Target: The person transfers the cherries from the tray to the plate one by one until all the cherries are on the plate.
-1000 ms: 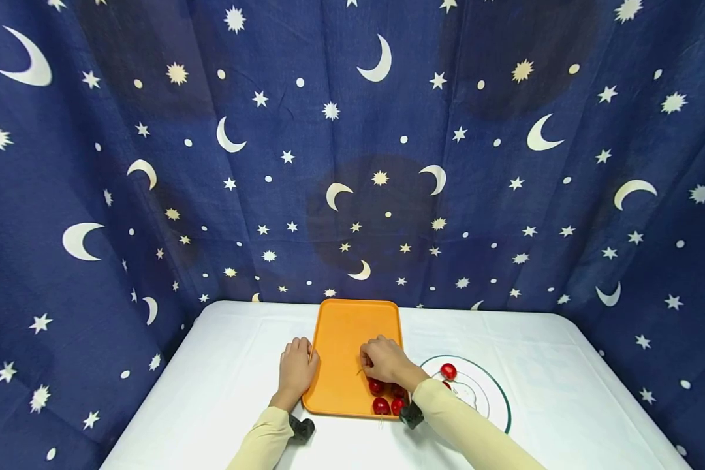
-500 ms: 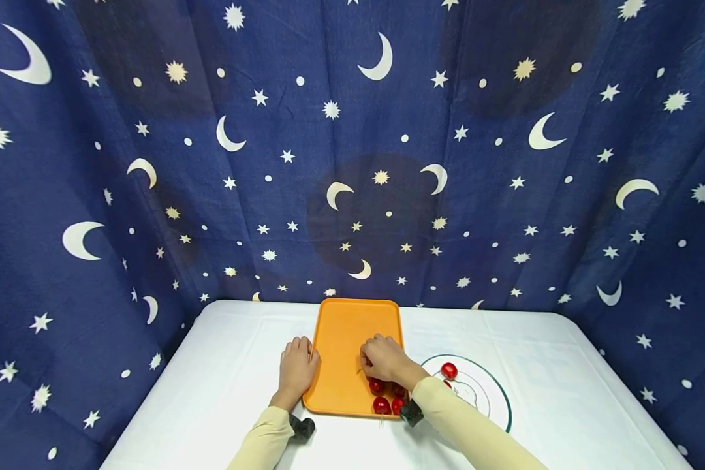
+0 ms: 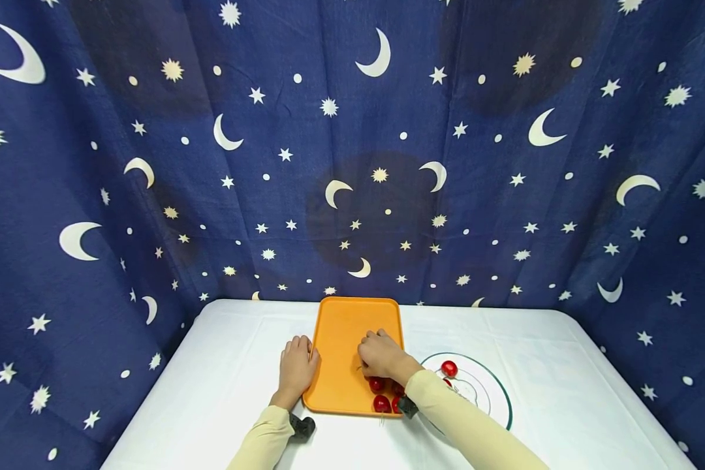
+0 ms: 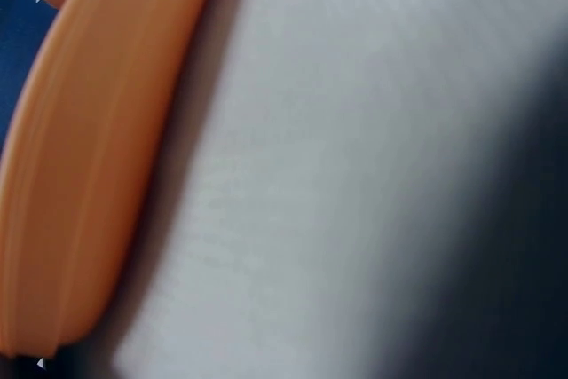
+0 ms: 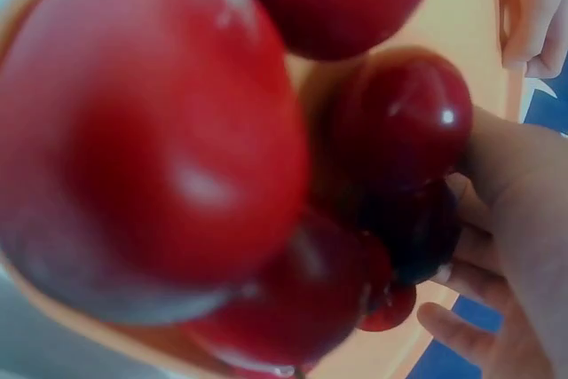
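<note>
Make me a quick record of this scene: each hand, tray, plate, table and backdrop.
left hand: holds the left rim of the orange tray
right hand: over the tray, fingers around a dark cherry
tray contents: several red cherries at its near right corner, some hidden
plate: white, green-edged, right of the tray; one whole cherry, another red one partly hidden
table: white covering
backdrop: dark blue, moons and stars
</note>
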Motion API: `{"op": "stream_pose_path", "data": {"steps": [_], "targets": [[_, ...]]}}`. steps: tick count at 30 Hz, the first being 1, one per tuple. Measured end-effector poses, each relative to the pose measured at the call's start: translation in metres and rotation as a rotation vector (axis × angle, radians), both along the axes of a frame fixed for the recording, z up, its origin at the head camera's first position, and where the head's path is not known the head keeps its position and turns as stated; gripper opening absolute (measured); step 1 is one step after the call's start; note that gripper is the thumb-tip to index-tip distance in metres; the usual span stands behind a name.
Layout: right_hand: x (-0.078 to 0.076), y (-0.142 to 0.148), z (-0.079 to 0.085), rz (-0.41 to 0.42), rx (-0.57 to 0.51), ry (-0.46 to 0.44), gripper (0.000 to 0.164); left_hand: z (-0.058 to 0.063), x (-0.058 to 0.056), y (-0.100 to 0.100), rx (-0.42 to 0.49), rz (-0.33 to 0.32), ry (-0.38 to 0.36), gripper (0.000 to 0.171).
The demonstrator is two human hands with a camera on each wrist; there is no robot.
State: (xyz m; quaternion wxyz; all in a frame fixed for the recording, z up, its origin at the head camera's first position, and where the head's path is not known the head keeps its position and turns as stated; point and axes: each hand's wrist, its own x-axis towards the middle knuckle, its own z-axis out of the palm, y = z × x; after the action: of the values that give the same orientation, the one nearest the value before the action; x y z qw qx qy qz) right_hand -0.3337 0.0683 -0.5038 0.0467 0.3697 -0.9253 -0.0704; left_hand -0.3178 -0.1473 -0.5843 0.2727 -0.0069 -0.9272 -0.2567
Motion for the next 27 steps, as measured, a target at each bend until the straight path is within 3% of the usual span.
{"op": "stream_pose_path", "data": {"steps": [10, 19, 24, 27], "targets": [[0.001, 0.003, 0.003, 0.058, -0.005, -0.021, 0.023, -0.007, -0.002, -0.002, 0.021, -0.011, -0.029, 0.017], [0.001, 0.004, 0.003, 0.063, -0.026, -0.027, 0.019, -0.001, 0.001, 0.001, -0.005, 0.006, 0.017, 0.018], [-0.001, 0.002, 0.001, 0.069, -0.038, -0.027, 0.022, 0.005, 0.002, 0.001, -0.003, 0.004, -0.052, 0.018], [-0.001, 0.002, 0.0, 0.07, -0.033, -0.028, 0.023, 0.003, 0.001, 0.0, 0.004, 0.001, -0.038, 0.017]]}}
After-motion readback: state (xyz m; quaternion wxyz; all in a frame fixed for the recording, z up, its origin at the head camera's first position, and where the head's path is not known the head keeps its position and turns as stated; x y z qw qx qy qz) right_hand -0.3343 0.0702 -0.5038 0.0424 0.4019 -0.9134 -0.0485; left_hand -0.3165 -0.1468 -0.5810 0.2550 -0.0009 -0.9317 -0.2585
